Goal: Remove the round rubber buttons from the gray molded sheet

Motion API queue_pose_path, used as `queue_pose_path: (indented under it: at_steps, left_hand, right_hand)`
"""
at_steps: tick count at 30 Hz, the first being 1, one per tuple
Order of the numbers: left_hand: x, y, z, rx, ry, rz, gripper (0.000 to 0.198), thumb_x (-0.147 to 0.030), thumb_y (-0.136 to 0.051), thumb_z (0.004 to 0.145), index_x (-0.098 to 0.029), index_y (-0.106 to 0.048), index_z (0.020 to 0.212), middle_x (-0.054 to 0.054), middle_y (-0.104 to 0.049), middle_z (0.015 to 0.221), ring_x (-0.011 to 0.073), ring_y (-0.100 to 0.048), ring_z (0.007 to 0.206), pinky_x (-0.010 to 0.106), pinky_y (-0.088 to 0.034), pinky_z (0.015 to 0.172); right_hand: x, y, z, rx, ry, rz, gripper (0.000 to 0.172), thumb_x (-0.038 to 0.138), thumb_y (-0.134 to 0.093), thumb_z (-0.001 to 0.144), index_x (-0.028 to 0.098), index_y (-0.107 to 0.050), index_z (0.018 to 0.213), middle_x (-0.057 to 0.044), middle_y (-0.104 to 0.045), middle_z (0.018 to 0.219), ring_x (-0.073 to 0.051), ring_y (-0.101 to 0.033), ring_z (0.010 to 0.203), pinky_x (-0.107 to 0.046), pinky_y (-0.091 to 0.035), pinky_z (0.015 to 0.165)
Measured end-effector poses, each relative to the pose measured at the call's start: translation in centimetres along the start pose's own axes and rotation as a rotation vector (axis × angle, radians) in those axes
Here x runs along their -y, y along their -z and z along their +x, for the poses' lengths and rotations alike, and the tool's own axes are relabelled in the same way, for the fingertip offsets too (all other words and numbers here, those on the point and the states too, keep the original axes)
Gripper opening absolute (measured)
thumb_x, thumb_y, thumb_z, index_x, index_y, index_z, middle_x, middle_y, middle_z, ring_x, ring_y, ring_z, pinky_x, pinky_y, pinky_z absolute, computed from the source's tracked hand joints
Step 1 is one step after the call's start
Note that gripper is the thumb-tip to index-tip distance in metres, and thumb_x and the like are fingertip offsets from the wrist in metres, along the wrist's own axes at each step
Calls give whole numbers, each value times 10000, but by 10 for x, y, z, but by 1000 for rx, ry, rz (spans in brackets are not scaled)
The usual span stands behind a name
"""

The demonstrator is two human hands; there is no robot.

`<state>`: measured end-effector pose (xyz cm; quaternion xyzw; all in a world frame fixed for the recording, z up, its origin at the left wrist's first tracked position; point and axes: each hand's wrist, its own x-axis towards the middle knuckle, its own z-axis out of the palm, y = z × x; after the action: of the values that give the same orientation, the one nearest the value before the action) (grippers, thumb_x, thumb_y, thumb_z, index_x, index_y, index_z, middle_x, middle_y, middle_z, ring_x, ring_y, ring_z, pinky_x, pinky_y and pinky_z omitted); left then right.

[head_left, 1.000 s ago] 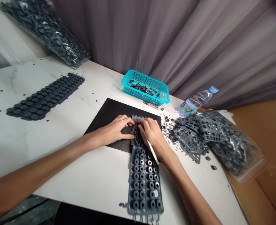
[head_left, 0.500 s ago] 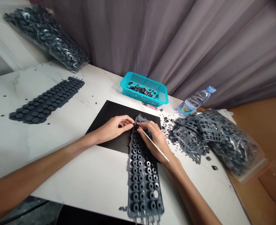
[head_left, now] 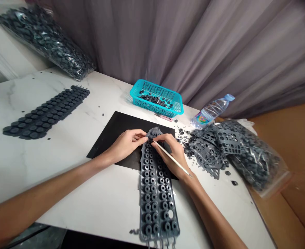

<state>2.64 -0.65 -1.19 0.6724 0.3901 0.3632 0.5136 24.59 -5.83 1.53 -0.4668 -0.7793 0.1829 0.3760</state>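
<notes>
A dark grey moulded rubber sheet, with rows of ring-shaped parts, runs from the table's front edge to my hands. Its far end is curled up. My left hand is closed, thumb and forefinger pinching the sheet's far left edge. In my right hand is a thin white stick-like tool, held like a pen, its rear end pointing back over my wrist. The tool's tip is hidden at the rings between my fingertips. Under both hands lies a black mat, partly covered by the sheet.
Beyond the mat stands a turquoise basket with small black parts inside. A pink-handled cutter lies before it. Rightward are a water bottle, punched-out rubber scraps and a filled bag. Leftward lie another rubber sheet and a bag of parts.
The sheet's far end is curled over more than before. My hands keep their hold, and the whole view has shifted slightly.
</notes>
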Motion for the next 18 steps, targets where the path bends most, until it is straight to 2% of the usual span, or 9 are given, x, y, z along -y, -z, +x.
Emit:
queue_pose_path:
  at_steps: [4,9,18]
  left_hand:
    - [-4,-3,-2,-15,-1,-140,251,-415,-699,927,-181,-703,1018,38,-765,998,222,-723,980,348,-541,922]
    - [-5,-3,-2,25,43,-262,259,-415,-680,951,-173,-670,1042,27,-755,934,188,-705,895,314,-531,845]
    - [-7,-3,-3,27,100,-347,318,-404,-737,917,-158,-673,1108,45,-775,948,195,-722,899,326,-552,874]
  right_hand:
    - [5,0,-1,-24,70,-12,81,305,-623,1049,253,-655,1102,-69,-691,1101,-246,-653,1055,-421,-539,985]
    - [7,1,-4,-33,69,-26,88,293,-597,1060,255,-641,1125,-82,-691,1140,-255,-654,1087,-440,-538,1009]
    - [11,-3,-2,-41,88,-41,104,269,-585,1067,237,-636,1152,-91,-680,1155,-247,-646,1100,-420,-529,1016]
